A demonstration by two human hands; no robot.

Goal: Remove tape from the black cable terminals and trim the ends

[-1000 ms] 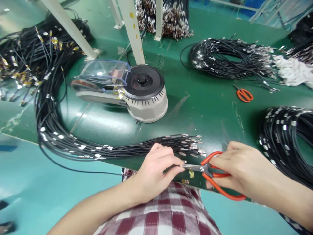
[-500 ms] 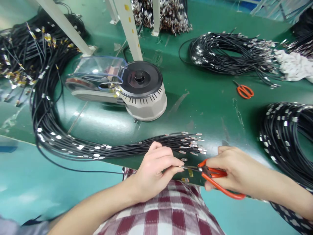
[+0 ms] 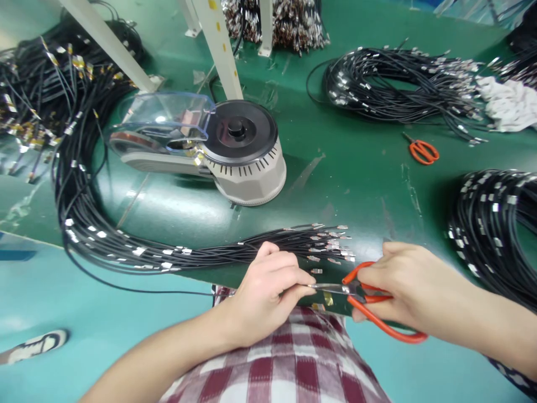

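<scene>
My left hand (image 3: 271, 294) pinches the end of a black cable (image 3: 168, 291), which trails off to the left below the table edge. Red-handled scissors (image 3: 377, 313) are in my right hand (image 3: 396, 282), their blades pointing left and meeting the cable end at my left fingertips. The exact spot where blade and cable touch is too small to make out. Just behind my left hand lies a bundle of black cables (image 3: 210, 256) with metal connector ends and white labels. Small loose pieces (image 3: 316, 271) lie by the blades.
A tape dispenser (image 3: 251, 179) with a round black top stands mid-table. Another pair of orange scissors (image 3: 423, 151) lies at the right, near a cable coil (image 3: 377, 84) and a white cloth (image 3: 509, 103). A larger coil (image 3: 482, 224) sits at far right, beyond my forearm.
My right hand and the scissors have shifted slightly right, with the handles a little differently angled. My left hand keeps its pinch. A shoe has come into view at lower left.
</scene>
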